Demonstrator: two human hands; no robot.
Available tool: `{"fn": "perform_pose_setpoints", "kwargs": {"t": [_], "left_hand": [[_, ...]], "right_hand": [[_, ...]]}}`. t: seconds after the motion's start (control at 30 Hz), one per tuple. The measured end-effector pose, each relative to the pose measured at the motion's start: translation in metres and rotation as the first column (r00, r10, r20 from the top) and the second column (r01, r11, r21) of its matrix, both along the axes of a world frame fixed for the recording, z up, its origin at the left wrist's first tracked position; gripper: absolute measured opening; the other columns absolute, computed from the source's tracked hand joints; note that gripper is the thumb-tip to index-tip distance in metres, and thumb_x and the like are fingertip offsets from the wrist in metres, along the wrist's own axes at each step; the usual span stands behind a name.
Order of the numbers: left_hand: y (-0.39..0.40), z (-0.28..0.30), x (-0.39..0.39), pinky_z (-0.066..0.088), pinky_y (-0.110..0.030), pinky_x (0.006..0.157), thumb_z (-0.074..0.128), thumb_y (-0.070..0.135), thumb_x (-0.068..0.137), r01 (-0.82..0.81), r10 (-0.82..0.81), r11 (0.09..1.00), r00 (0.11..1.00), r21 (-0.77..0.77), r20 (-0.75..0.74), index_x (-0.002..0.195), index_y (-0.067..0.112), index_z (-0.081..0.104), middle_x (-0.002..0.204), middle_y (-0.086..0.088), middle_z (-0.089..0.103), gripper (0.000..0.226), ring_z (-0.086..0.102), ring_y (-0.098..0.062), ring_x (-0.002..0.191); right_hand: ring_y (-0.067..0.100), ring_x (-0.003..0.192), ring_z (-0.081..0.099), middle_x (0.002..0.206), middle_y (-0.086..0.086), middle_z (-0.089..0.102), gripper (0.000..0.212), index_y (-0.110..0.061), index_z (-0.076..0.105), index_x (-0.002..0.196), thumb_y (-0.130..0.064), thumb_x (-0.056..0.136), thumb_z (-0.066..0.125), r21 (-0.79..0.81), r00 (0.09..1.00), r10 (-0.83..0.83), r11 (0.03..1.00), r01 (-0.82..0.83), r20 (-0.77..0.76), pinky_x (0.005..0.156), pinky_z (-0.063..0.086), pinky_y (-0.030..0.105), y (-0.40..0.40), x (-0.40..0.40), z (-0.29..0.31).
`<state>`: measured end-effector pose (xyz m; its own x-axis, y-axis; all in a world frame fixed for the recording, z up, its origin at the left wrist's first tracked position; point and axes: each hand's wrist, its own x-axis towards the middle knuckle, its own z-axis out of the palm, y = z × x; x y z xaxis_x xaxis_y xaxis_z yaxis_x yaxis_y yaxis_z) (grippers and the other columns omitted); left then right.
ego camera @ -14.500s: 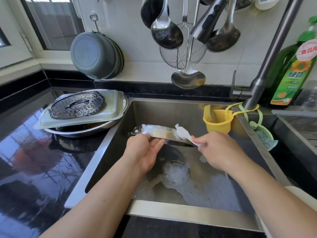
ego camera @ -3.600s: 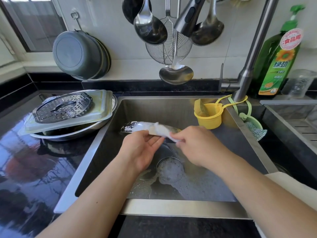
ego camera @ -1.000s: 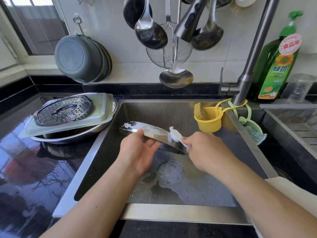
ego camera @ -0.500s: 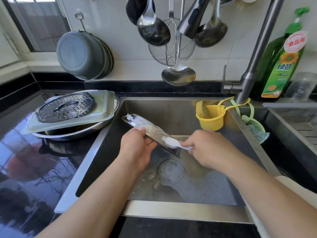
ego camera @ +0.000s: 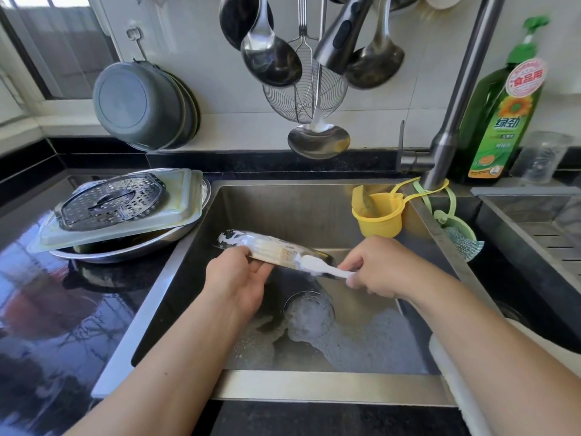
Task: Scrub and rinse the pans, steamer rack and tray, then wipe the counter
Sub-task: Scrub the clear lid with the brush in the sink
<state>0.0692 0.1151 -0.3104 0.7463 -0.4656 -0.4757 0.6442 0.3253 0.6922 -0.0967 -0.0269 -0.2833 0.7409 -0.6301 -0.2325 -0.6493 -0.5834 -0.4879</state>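
The steel sink [ego camera: 440,234] is holding suds around its drain. Over its middle, the left hand [ego camera: 237,283] is gripping a tilted, soapy pan [ego camera: 267,247] by the rim, fingers clamped. The right hand [ego camera: 374,267] is pinching a small white brush [ego camera: 320,267], its head touching the pan. On the bench left of the sink, the steamer rack [ego camera: 108,201] is lying on the tray [ego camera: 179,212].

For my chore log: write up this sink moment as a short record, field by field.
in left hand: left hand grips the soapy steel pan, tilted over the sink
in right hand: right hand pinches a white brush against the pan
sink floor: foam round the drain
waiting on counter: steamer rack on tray, atop another steel pan
faucet: no water seen running
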Motion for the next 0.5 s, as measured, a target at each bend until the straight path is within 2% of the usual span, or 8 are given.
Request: {"fn": "perform_pose_setpoints", "kwargs": {"t": [0.07,0.1,0.2,0.27,0.37,0.43,0.5], "left_hand": [[-0.003,-0.001,-0.002,0.053,-0.049,0.102,0.046,-0.006,0.103,0.036,-0.036,0.999,0.999,0.002,-0.006,0.136,-0.012,0.049,0.111,-0.027,0.065,0.034,0.069,-0.036,0.102],[-0.004,-0.001,-0.004,0.053,-0.048,0.104,0.047,-0.006,0.102,0.06,-0.06,0.998,0.998,-0.003,-0.011,0.136,-0.012,0.05,0.116,-0.028,0.065,0.035,0.067,-0.037,0.107],[-0.004,-0.002,-0.005,0.052,-0.054,0.101,0.042,0.0,0.106,0.082,-0.082,0.997,0.997,-0.017,-0.006,0.139,-0.01,0.048,0.125,-0.028,0.063,0.034,0.067,-0.039,0.108],[-0.003,-0.002,0.0,0.051,-0.063,0.093,0.036,0.005,0.109,0.059,-0.06,0.998,0.998,-0.026,-0.021,0.137,-0.007,0.047,0.121,-0.029,0.064,0.033,0.067,-0.043,0.098],[0.0,0.0,0.004,0.05,-0.067,0.086,0.03,0.0,0.107,-0.007,0.005,1.0,0.997,-0.03,-0.074,0.135,-0.006,0.049,0.117,-0.029,0.064,0.034,0.066,-0.044,0.091],[0.0,0.0,0.004,0.051,-0.07,0.087,0.028,-0.008,0.103,-0.053,0.05,0.998,0.995,-0.033,-0.085,0.132,-0.005,0.05,0.118,-0.03,0.064,0.037,0.066,-0.045,0.092],[-0.001,0.001,0.004,0.051,-0.07,0.089,0.026,-0.011,0.101,-0.087,0.082,0.995,0.992,-0.054,-0.094,0.134,-0.003,0.049,0.122,-0.03,0.063,0.041,0.066,-0.046,0.093]], "right_hand": [[0.016,0.07,0.062,0.091,-0.003,0.075,0.02,-0.033,0.08,0.101,-0.019,0.087,0.076,0.021,0.999,0.019,1.0,-0.02,0.03,0.071,0.055,0.032,0.004,0.005,-0.001],[0.015,0.068,0.062,0.09,-0.003,0.076,0.019,-0.034,0.08,0.1,-0.021,0.088,0.075,0.044,0.997,0.043,0.998,-0.045,0.057,0.069,0.055,0.032,0.007,0.008,-0.003],[0.017,0.062,0.065,0.078,0.005,0.075,0.005,-0.036,0.076,0.089,-0.032,0.09,0.074,0.13,0.994,0.081,0.987,-0.091,0.076,0.054,0.052,0.029,0.015,0.015,-0.008],[0.019,0.058,0.064,0.072,0.009,0.074,0.009,-0.027,0.076,0.089,-0.035,0.092,0.072,0.195,0.998,0.064,0.979,-0.065,0.011,0.052,0.051,0.026,0.011,0.011,-0.006],[0.02,0.058,0.062,0.069,0.009,0.069,0.023,-0.013,0.077,0.095,-0.034,0.094,0.07,0.261,0.986,0.018,0.965,0.027,-0.166,0.06,0.055,0.03,-0.001,-0.003,0.004],[0.021,0.061,0.059,0.072,0.008,0.064,0.026,-0.01,0.076,0.093,-0.034,0.096,0.068,0.271,0.975,-0.019,0.959,0.081,-0.223,0.059,0.053,0.029,-0.009,-0.011,0.007],[0.02,0.062,0.054,0.073,0.007,0.059,0.025,-0.013,0.075,0.092,-0.034,0.099,0.064,0.257,0.977,-0.036,0.962,0.091,-0.21,0.058,0.049,0.029,-0.012,-0.016,0.01]]}}
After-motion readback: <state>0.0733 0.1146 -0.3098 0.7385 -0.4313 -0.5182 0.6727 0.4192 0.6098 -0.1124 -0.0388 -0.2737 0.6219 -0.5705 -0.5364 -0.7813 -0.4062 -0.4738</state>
